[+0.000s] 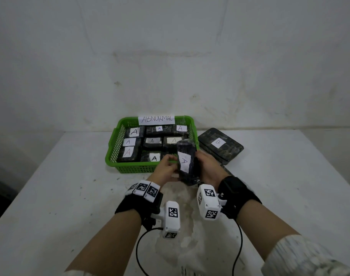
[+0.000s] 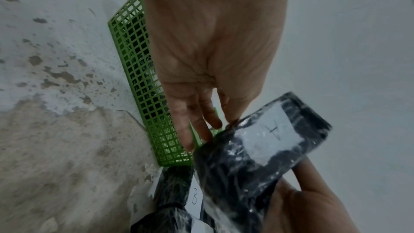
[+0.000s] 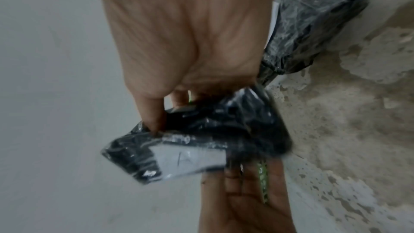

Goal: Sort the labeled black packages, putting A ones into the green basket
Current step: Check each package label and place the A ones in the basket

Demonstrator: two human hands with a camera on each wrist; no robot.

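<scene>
A black wrapped package with a white A label (image 1: 185,162) stands upright just above the front right corner of the green basket (image 1: 130,168). My right hand (image 1: 208,166) grips it from the right, fingers curled round its edge (image 3: 156,116). My left hand (image 1: 166,166) touches its left edge with nearly straight fingertips (image 2: 209,125). The wrist views show the same package (image 2: 257,148) (image 3: 190,150) blurred. Several A-labeled black packages (image 1: 133,132) lie flat inside the basket, which carries a paper sign reading ABNORMAL (image 1: 156,119).
A larger black package labeled B (image 1: 220,146) lies on the white table right of the basket, also seen as B package (image 2: 177,190). The table top (image 1: 70,196) is worn and stained near me. A white wall stands behind the basket.
</scene>
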